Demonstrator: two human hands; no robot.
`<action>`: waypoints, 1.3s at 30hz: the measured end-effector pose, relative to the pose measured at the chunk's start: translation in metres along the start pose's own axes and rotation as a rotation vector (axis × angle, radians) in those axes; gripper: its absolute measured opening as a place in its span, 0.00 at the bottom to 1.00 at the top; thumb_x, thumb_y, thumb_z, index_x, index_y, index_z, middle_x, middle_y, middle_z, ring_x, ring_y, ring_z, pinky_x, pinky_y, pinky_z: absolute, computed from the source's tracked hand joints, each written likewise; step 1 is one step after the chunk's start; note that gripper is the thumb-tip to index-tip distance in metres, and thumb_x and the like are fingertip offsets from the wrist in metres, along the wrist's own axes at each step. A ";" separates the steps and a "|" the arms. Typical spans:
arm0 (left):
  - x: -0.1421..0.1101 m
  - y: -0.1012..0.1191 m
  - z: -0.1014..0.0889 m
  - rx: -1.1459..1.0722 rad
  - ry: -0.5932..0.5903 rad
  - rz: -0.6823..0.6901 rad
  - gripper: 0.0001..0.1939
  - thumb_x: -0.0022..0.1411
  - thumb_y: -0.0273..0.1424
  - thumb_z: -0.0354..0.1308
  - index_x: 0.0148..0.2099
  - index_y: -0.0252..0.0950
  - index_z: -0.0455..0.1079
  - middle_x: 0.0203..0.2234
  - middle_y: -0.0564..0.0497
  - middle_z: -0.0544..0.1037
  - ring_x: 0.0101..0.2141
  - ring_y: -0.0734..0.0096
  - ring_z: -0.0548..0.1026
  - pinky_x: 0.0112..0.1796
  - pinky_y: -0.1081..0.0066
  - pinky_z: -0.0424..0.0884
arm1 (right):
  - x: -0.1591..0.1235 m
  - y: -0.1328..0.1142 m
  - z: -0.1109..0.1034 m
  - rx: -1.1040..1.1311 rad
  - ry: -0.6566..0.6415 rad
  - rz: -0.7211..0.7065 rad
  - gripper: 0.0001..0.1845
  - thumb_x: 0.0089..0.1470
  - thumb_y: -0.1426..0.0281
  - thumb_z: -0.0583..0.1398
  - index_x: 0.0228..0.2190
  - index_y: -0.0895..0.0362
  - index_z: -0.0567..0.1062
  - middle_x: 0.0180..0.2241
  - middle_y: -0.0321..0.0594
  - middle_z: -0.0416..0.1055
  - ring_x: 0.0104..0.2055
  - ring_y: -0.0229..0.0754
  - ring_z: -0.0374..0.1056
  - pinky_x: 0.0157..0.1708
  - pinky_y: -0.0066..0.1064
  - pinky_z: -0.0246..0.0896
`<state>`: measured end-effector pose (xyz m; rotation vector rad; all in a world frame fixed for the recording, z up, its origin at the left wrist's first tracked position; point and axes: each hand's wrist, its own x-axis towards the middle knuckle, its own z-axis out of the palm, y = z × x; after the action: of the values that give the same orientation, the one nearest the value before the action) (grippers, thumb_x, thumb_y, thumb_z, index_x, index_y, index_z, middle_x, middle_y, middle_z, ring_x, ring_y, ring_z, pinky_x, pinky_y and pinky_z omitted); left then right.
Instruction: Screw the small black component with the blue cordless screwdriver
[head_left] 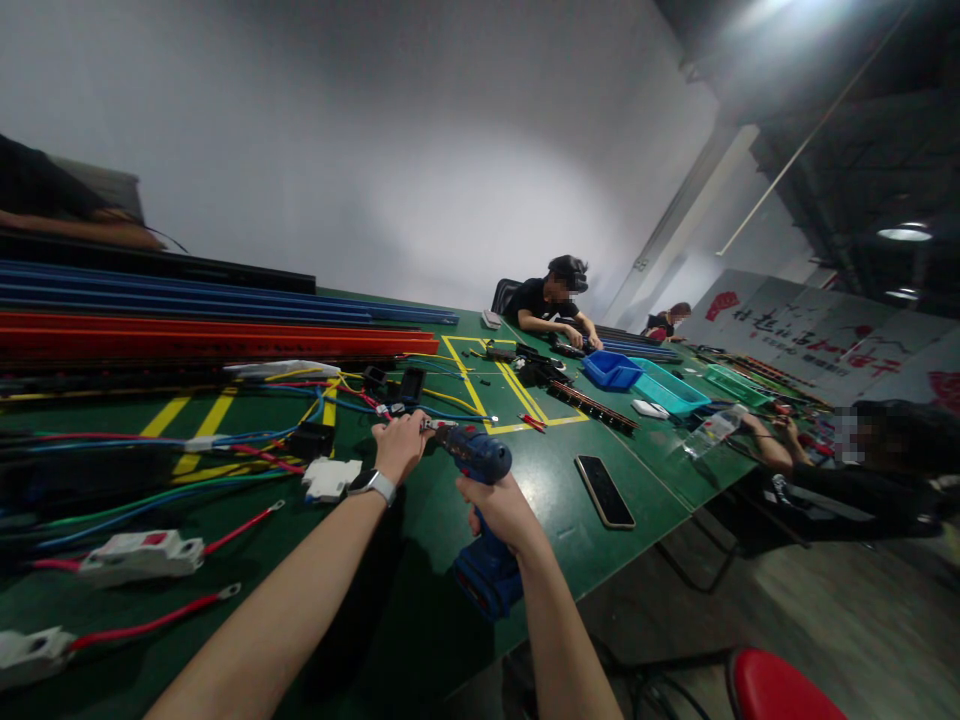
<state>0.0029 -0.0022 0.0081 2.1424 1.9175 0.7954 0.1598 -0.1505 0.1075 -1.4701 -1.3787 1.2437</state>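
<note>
The right hand [501, 512] is closed around the grip of a blue cordless drill [484, 500], held just above the green table [450, 610] near its front edge. The drill's nose points left, toward the left hand [401, 445]. The left hand, with a watch [373, 485] at the wrist, is curled shut around a small part at the drill tip; the part itself is hidden by the fingers, so what it is cannot be told. A red wire and a blue wire [450, 415] run out from the left hand's position.

Status, as a judgement: the work appears to be at the fastening stage, with the drill tip at or very close to the held part. Whether the tip is seated on a screw cannot be told.

Apparently done: two white breakers [142, 555] with red wires [150, 625] attached lie at the left front of the table. A further white part [330, 478] lies just beside the left wrist, with no wire visibly attached.

Apparently remaining: loose coloured wires are spread across the left half of the table, near long red and blue rails [210, 335].

A phone [604, 490] lies to the right of the drill, well apart. Other people work at the far end and the right side of the table.
</note>
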 end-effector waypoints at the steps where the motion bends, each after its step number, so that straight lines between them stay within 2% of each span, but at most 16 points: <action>1: 0.000 0.000 0.000 0.001 0.001 0.003 0.18 0.65 0.42 0.45 0.51 0.43 0.68 0.42 0.43 0.76 0.45 0.55 0.70 0.45 0.58 0.50 | 0.000 0.000 0.000 0.001 -0.002 0.004 0.10 0.47 0.65 0.60 0.31 0.58 0.68 0.17 0.28 0.63 0.13 0.33 0.59 0.14 0.24 0.53; 8: -0.001 -0.001 0.000 -0.019 0.006 0.015 0.18 0.65 0.43 0.45 0.51 0.44 0.68 0.42 0.43 0.76 0.45 0.54 0.70 0.45 0.58 0.50 | 0.000 0.001 -0.001 0.006 -0.009 -0.012 0.09 0.48 0.65 0.60 0.30 0.57 0.68 0.17 0.29 0.62 0.13 0.33 0.59 0.14 0.25 0.53; 12: -0.001 -0.001 0.000 -0.017 0.003 0.017 0.18 0.65 0.42 0.46 0.51 0.44 0.67 0.42 0.43 0.76 0.45 0.53 0.70 0.45 0.58 0.50 | -0.001 -0.001 0.000 -0.018 -0.002 0.025 0.08 0.48 0.66 0.60 0.29 0.57 0.68 0.14 0.28 0.60 0.13 0.33 0.59 0.15 0.24 0.54; 20: -0.001 0.000 -0.001 -0.014 -0.003 -0.001 0.19 0.65 0.44 0.45 0.51 0.43 0.67 0.42 0.42 0.76 0.45 0.54 0.70 0.45 0.57 0.50 | -0.002 -0.006 0.000 -0.007 -0.002 0.035 0.08 0.47 0.66 0.60 0.30 0.58 0.68 0.17 0.29 0.62 0.13 0.33 0.59 0.14 0.25 0.53; 29: -0.001 -0.001 0.000 -0.033 0.013 0.000 0.18 0.65 0.44 0.46 0.50 0.44 0.68 0.41 0.43 0.76 0.45 0.54 0.70 0.45 0.57 0.50 | -0.002 -0.008 0.001 -0.004 -0.012 0.047 0.09 0.47 0.65 0.60 0.26 0.56 0.66 0.13 0.27 0.59 0.13 0.34 0.59 0.15 0.25 0.54; 39: 0.001 -0.002 0.002 -0.044 0.007 0.004 0.18 0.64 0.43 0.46 0.51 0.44 0.68 0.41 0.42 0.76 0.46 0.53 0.69 0.45 0.57 0.50 | -0.002 -0.006 0.001 -0.012 -0.006 0.026 0.09 0.48 0.65 0.60 0.28 0.57 0.67 0.14 0.27 0.60 0.13 0.34 0.59 0.15 0.25 0.54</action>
<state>0.0018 -0.0010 0.0061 2.1212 1.8820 0.8388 0.1575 -0.1515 0.1131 -1.4978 -1.3774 1.2595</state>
